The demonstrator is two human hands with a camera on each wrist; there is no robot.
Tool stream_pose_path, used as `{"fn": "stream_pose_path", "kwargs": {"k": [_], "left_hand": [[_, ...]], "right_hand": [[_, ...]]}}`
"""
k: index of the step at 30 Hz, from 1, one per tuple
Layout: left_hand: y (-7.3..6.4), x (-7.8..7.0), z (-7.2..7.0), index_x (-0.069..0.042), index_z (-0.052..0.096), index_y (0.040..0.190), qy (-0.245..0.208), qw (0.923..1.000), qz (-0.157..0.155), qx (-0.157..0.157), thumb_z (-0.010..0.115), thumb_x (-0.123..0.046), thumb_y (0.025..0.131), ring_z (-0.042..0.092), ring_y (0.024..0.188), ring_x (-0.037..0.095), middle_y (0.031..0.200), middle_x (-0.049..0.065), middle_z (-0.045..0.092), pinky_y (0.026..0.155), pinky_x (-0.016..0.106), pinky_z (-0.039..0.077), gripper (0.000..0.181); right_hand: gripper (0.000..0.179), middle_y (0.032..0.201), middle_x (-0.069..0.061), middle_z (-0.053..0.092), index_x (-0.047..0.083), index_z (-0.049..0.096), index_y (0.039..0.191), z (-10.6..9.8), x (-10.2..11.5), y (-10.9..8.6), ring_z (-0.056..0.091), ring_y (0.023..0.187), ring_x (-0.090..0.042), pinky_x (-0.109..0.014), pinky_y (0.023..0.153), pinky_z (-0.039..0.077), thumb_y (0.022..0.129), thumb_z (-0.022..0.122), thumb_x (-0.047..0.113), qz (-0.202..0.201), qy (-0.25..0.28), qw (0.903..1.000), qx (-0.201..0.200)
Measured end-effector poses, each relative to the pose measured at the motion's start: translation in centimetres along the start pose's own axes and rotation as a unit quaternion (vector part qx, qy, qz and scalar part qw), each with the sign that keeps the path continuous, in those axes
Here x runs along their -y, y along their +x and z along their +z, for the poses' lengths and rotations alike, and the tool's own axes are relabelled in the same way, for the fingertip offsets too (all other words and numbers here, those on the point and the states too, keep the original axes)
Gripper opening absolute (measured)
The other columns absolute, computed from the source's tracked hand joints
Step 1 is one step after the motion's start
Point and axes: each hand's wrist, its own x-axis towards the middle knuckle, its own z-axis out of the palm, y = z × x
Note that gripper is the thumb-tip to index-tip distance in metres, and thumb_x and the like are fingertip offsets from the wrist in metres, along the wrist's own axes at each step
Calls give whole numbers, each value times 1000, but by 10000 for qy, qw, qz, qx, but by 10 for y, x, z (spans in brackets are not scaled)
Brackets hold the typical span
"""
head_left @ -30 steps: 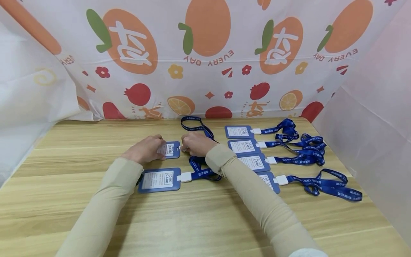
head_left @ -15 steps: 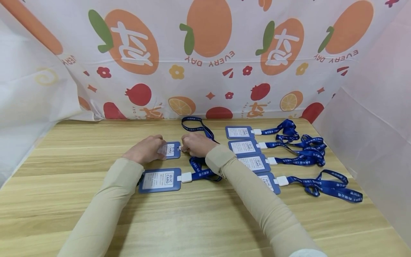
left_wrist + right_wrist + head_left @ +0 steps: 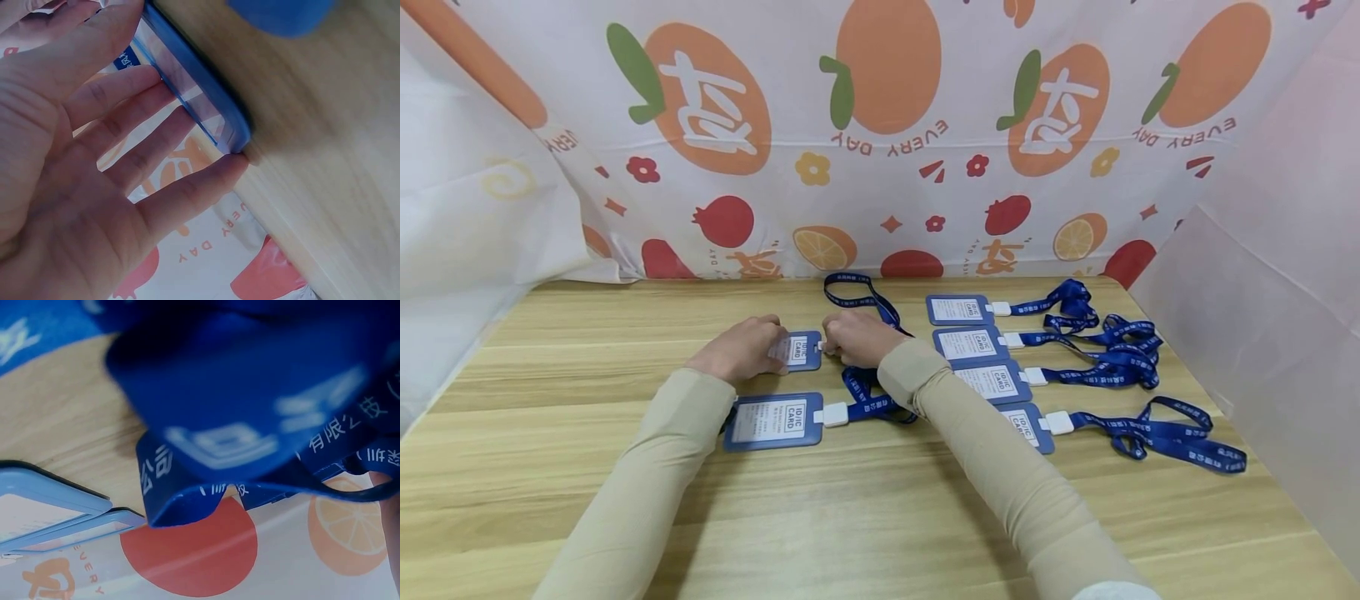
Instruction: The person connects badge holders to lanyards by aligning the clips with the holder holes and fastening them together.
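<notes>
On the table, my left hand [image 3: 739,348] grips a blue ID card holder [image 3: 807,352] by its edges and covers its left part. In the left wrist view, several fingers of that hand [image 3: 119,137] lie along one long edge of the holder [image 3: 197,94]. Just off the holder's slotted end, my right hand [image 3: 859,337] pinches the white clip [image 3: 822,347] of a blue lanyard [image 3: 886,310]. Its fingertips are mostly hidden. Loops of blue strap [image 3: 219,434] fill much of the right wrist view.
Nearer on the table lies another card holder [image 3: 772,421] with its white clip [image 3: 835,414] and lanyard. Several holders with lanyards are lined up at the right, such as the farthest holder [image 3: 958,309]. A fruit-printed cloth [image 3: 880,192] hangs behind the wooden table [image 3: 850,525].
Almost nothing differs. Both hands keep their places on the card holder and the clip; the right hand has shifted only very slightly.
</notes>
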Motion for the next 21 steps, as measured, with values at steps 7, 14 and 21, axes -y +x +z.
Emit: {"fn": "stream_pose_path", "kwargs": {"k": [7, 14, 21], "left_hand": [[0, 0, 0, 9, 66, 125, 2, 10000, -20, 2, 83, -10, 85, 59, 99, 34, 115, 22, 62, 99, 53, 49, 47], [1, -1, -2, 9, 65, 126, -74, 9999, -82, 46, 84, -10, 85, 60, 100, 35, 117, 24, 62, 100, 54, 49, 49], [0, -1, -1, 9, 65, 126, -111, 9999, -126, 34, 83, -9, 85, 60, 100, 35, 119, 25, 62, 100, 55, 48, 49]], "right_hand": [[19, 109, -7, 69, 8, 79, 111, 1, 1, 1, 61, 92, -15, -21, 88, 51, 99, 65, 5, 12, -82, 10000, 39], [18, 109, -7, 70, 7, 80, 108, 0, 0, 1, 63, 94, -15, -21, 88, 51, 98, 66, 3, -95, -121, 9999, 16], [18, 106, -7, 69, 7, 80, 106, 2, -1, 1, 63, 93, -15, -21, 86, 51, 98, 65, 2, -204, -85, 9997, -80]]}}
